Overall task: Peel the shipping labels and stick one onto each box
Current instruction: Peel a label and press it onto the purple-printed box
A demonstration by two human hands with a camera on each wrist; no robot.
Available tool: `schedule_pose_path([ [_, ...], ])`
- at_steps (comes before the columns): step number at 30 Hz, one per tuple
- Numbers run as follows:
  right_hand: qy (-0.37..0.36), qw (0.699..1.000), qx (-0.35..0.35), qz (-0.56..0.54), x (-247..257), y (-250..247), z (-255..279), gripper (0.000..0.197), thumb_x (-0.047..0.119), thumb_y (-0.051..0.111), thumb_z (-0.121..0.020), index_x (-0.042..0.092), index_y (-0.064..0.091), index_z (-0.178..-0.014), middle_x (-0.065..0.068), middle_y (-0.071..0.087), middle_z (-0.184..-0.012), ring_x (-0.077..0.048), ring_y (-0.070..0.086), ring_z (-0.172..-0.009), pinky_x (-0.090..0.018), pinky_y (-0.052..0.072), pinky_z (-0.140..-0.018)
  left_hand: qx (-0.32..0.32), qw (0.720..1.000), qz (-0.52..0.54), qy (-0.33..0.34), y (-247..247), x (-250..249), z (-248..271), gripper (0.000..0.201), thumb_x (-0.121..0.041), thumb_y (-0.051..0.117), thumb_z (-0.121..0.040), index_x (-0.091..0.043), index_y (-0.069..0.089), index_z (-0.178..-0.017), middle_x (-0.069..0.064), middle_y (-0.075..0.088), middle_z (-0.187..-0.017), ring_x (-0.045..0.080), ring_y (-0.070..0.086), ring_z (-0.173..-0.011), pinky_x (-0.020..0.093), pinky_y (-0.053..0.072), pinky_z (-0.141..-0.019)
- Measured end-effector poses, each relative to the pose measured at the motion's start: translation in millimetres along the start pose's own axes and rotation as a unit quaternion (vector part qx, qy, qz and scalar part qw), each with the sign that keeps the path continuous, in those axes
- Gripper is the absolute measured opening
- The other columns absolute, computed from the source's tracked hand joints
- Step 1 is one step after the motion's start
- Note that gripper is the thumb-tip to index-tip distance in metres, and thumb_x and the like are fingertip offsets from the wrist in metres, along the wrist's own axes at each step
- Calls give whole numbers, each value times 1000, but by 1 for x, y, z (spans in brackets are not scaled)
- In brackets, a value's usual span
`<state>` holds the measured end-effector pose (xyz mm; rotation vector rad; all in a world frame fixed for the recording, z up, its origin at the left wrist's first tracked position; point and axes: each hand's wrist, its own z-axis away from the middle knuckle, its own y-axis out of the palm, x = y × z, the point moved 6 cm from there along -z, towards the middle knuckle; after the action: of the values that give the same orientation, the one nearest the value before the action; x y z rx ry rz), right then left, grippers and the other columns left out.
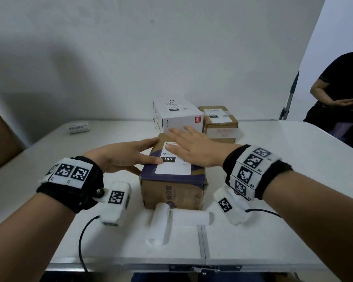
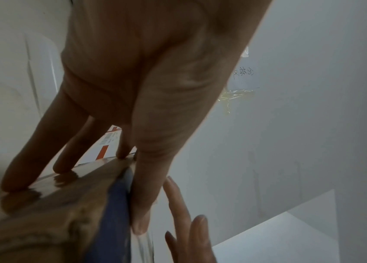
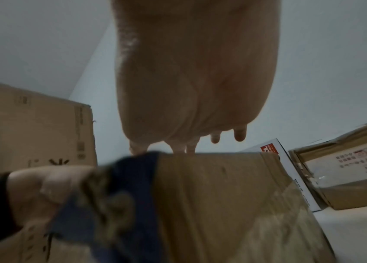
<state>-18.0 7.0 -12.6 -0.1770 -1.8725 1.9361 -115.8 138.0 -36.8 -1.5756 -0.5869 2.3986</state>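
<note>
Your right hand (image 1: 192, 148) lies flat, palm down, on the shipping label (image 1: 172, 162) atop the brown box (image 1: 171, 192) at frame centre; fingers (image 1: 176, 132) straight and slightly spread, pointing to the upper left, thumb on the label's upper edge. Label reads "15H" in a black bar and sits on the box's top face, over purple tape.

Your left hand (image 1: 120, 157) is against the box's left side: fingers straight, together along the upper left edge, thumb laid over the label's left edge just by the "15H". In the left wrist view the fingers (image 2: 65, 142) touch the glossy taped side with tips only and the thumb runs along the top edge; nothing pinched or wrapped. Right wrist view: palm above the box top, fingertips (image 3: 238, 136) only just past the far edge.

Box stands on the white desk (image 1: 283, 210), centre of frame. Behind it, upper centre: a white box (image 1: 177, 117) w/ label on top, and right beside it a second brown box (image 1: 220, 125), also labelled. Two curled white backing strips (image 1: 171, 220) lie on the desk at lower centre, touching the front of the near box. Small label stack (image 1: 78, 127) at upper left of the desk. Big cardboard carton (image 1: 0, 135) at the far left edge. Another person (image 1: 342, 102) stands at the upper right.
</note>
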Motion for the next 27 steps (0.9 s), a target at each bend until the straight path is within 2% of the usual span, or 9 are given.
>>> schedule_pose_path([
  [3,-7,1000,22,17,3,7,4,66,62,12,-95,35,0,-153,14,-12,-161,-21,-15,-149,-53,-5,-117,10,1000,-1,5,1,0,0,87,-34,78,-77,-43,28,-148,-27,51,-137,0,60,-115,34,56,-89],
  [6,-11,999,33,13,6,9,1,64,60,11,-97,33,-1,-154,14,-11,-161,-20,-15,-148,-52,-6,-118,27,1000,-12,11,4,-2,0,83,-32,77,-79,-47,30,-146,-31,51,-134,-1,59,-116,36,54,-94],
  [11,-29,998,43,27,11,20,-9,63,58,8,-98,31,-3,-154,13,-11,-161,-18,-16,-148,-50,-8,-118,57,998,-20,24,8,-6,0,67,-27,73,-85,-50,40,-139,-27,52,-137,4,57,-122,43,51,-98],
  [17,-7,998,51,41,9,26,-15,67,61,6,-96,29,-4,-154,12,-13,-161,-18,-18,-148,-51,-9,-118,50,999,-3,18,9,1,-2,69,-29,73,-84,-51,39,-140,-33,50,-136,0,54,-124,42,48,-102],
  [27,42,996,73,31,-10,23,-23,61,54,8,-100,29,-6,-154,12,-12,-161,-19,-14,-149,-52,-6,-118,40,999,10,0,8,2,-1,70,-29,76,-79,-49,42,-137,-25,56,-134,4,59,-119,39,52,-96],
])
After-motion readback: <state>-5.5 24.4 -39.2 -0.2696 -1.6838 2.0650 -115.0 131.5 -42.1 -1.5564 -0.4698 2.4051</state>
